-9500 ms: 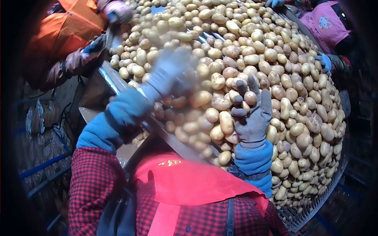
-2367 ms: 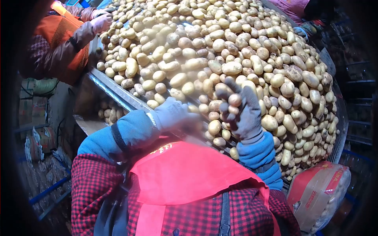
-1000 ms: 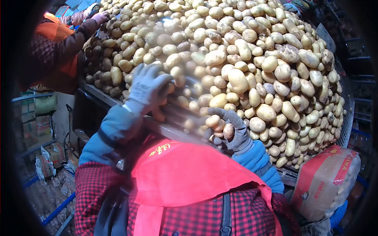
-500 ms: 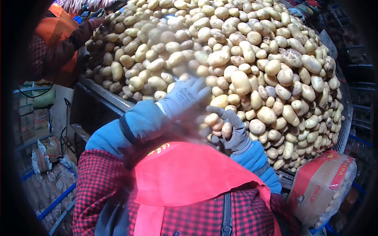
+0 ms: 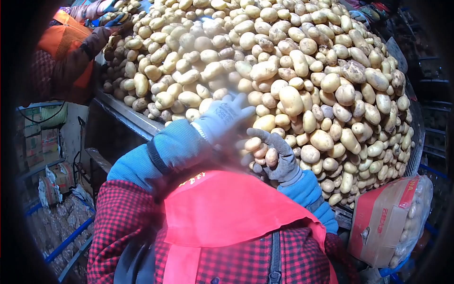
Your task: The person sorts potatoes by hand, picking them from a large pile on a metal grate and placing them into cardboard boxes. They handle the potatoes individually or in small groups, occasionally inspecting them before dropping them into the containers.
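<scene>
A large heap of potatoes point(image 5: 291, 100) fills the table before me. My left hand point(image 5: 223, 117), in a pale grey glove, lies over the near edge of the heap with its fingers stretched out and apart. Whether its fingertips touch the potatoes cannot be made out through a blurred patch. Just right of it, my right hand point(image 5: 283, 158), in a darker grey glove, is curled palm up round several small potatoes point(image 5: 260, 151). Blue knitted cuffs cover both forearms.
The metal table edge point(image 5: 130, 118) runs along the heap's left front. A box of potatoes in clear wrap point(image 5: 385, 222) stands at the lower right. At the upper left a co-worker in an orange vest point(image 5: 66, 40) reaches toward the heap. Blue rack bars point(image 5: 68, 241) lie lower left.
My left hand has shifted slightly, its fingers now more spread. My right hand keeps the same small potatoes. The co-worker's hands at the upper left have moved, and the view has shifted a little.
</scene>
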Demonstrator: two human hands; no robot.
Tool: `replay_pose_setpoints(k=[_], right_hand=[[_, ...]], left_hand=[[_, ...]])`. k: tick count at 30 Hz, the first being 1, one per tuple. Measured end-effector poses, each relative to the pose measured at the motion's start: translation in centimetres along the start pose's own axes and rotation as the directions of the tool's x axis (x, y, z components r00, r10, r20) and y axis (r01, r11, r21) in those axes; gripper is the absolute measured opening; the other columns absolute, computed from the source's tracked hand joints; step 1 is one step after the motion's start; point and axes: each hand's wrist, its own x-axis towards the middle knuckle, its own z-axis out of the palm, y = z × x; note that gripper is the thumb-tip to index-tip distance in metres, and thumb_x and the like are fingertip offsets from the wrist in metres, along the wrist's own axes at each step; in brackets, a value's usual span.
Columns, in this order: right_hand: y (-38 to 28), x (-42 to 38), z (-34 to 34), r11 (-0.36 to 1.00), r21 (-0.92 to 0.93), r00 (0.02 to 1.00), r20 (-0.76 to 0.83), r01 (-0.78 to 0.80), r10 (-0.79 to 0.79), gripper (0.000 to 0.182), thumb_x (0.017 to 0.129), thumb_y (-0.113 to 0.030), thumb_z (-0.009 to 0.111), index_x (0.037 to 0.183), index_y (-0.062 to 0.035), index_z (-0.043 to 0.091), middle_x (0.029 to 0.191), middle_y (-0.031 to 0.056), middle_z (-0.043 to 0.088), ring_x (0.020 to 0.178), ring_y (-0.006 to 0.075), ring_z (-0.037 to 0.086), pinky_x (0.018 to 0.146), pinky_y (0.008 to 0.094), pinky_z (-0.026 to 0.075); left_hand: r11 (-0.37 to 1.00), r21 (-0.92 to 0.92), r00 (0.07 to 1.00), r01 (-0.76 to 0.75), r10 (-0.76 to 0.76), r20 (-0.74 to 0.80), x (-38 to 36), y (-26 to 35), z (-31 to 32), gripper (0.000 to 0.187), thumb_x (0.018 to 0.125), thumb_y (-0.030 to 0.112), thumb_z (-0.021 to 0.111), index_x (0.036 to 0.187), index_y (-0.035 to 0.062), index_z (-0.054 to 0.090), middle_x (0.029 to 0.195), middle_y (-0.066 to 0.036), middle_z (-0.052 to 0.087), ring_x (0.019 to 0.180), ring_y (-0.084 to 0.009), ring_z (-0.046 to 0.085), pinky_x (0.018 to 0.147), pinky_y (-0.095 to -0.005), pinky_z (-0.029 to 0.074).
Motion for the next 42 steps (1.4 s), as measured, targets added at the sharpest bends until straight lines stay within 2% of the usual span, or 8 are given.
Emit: replay_pose_setpoints(k=[3, 6, 23, 29, 36, 38, 41, 42], right_hand=[[0.4, -0.1, -0.6, 0.999, -0.043, 1.000, 0.024, 0.020, -0.019, 0.081, 0.095, -0.050, 0.067, 0.155, -0.0050, 0.037, 0.138, 0.0172, 0.058, 0.105, 0.0249, 0.068, 0.076, 0.0258, 0.056], [0.0, -0.2, -0.1, 0.994, 0.100, 0.999, 0.015, -0.044, 0.043, 0.078, 0.096, -0.045, 0.067, 0.156, -0.0056, 0.036, 0.139, 0.0178, 0.057, 0.105, 0.0257, 0.068, 0.075, 0.0258, 0.056], [-0.4, -0.3, 0.4, 0.938, -0.340, 0.998, 0.026, 0.070, -0.065, 0.057, 0.105, -0.037, 0.050, 0.154, -0.0096, 0.040, 0.136, 0.0185, 0.057, 0.104, 0.0271, 0.068, 0.072, 0.0261, 0.058], [0.1, -0.1, -0.4, 0.997, -0.068, 0.998, 0.049, 0.028, -0.024, 0.060, 0.105, -0.039, 0.052, 0.155, -0.0086, 0.039, 0.135, 0.0187, 0.057, 0.106, 0.0286, 0.067, 0.078, 0.0309, 0.059], [-0.1, 0.1, 0.4, 0.994, -0.068, 0.994, 0.080, 0.080, -0.074, 0.078, 0.100, -0.053, 0.060, 0.157, -0.0055, 0.035, 0.136, 0.0184, 0.058, 0.114, 0.0294, 0.065, 0.090, 0.0380, 0.056], [-0.7, 0.3, 0.7, 0.987, -0.147, 0.995, 0.085, 0.060, -0.047, 0.079, 0.100, -0.057, 0.057, 0.158, -0.0069, 0.034, 0.136, 0.0174, 0.058, 0.118, 0.0297, 0.063, 0.090, 0.0379, 0.054], [-0.4, 2.2, 1.4, 0.880, 0.459, 0.991, 0.094, -0.125, 0.091, 0.067, 0.099, -0.042, 0.062, 0.153, -0.0113, 0.038, 0.125, 0.0083, 0.061, 0.123, 0.0288, 0.059, 0.087, 0.0407, 0.051], [-0.2, 2.6, 2.0, 0.997, 0.035, 0.991, -0.116, -0.068, 0.071, 0.060, 0.100, -0.051, 0.055, 0.144, -0.0108, 0.045, 0.114, 0.0041, 0.060, 0.103, 0.0211, 0.059, 0.080, 0.0381, 0.053]], left_hand=[[0.999, -0.047, 0.998, 0.006, -0.003, 0.062, 0.2, -0.8, -0.6, 0.073, 0.073, 0.026, 0.082, 0.140, 0.0230, 0.054, 0.136, -0.019, 0.050, 0.114, -0.0409, 0.059, 0.085, -0.0514, 0.056], [0.956, -0.191, 0.971, -0.221, 0.197, -0.135, -0.8, -3.4, 0.0, 0.069, 0.075, 0.018, 0.078, 0.140, 0.0224, 0.055, 0.128, -0.018, 0.054, 0.113, -0.0391, 0.058, 0.085, -0.0487, 0.055], [1.000, -0.011, 0.999, -0.027, 0.027, 0.035, -0.7, -2.8, 1.8, 0.050, 0.079, 0.021, 0.077, 0.126, 0.0185, 0.060, 0.107, -0.018, 0.062, 0.092, -0.0375, 0.068, 0.074, -0.0500, 0.056], [0.993, -0.119, 0.993, -0.011, 0.025, 0.115, -0.6, -3.4, 0.8, 0.053, 0.077, 0.023, 0.081, 0.125, 0.0168, 0.060, 0.106, -0.019, 0.063, 0.093, -0.0391, 0.068, 0.077, -0.0496, 0.055], [0.850, -0.524, 0.972, -0.042, -0.086, -0.217, -4.7, -3.1, -1.0, 0.048, 0.075, 0.010, 0.082, 0.120, 0.0151, 0.066, 0.104, -0.010, 0.063, 0.091, -0.0341, 0.067, 0.079, -0.0428, 0.056], [0.799, -0.559, 0.892, -0.224, -0.063, -0.448, -5.6, -2.3, -2.2, 0.053, 0.075, 0.006, 0.082, 0.124, 0.0145, 0.066, 0.112, -0.013, 0.063, 0.097, -0.0339, 0.066, 0.082, -0.0410, 0.056], [0.859, -0.352, 0.822, -0.372, 0.129, -0.554, -5.8, -0.3, -4.2, 0.053, 0.078, 0.011, 0.080, 0.128, 0.0162, 0.065, 0.127, -0.016, 0.060, 0.102, -0.0330, 0.065, 0.082, -0.0437, 0.055], [0.869, -0.277, 0.811, -0.409, 0.207, -0.547, -5.7, 0.1, -4.0, 0.052, 0.080, 0.016, 0.078, 0.129, 0.0176, 0.064, 0.129, -0.015, 0.059, 0.104, -0.0319, 0.065, 0.082, -0.0433, 0.055]])
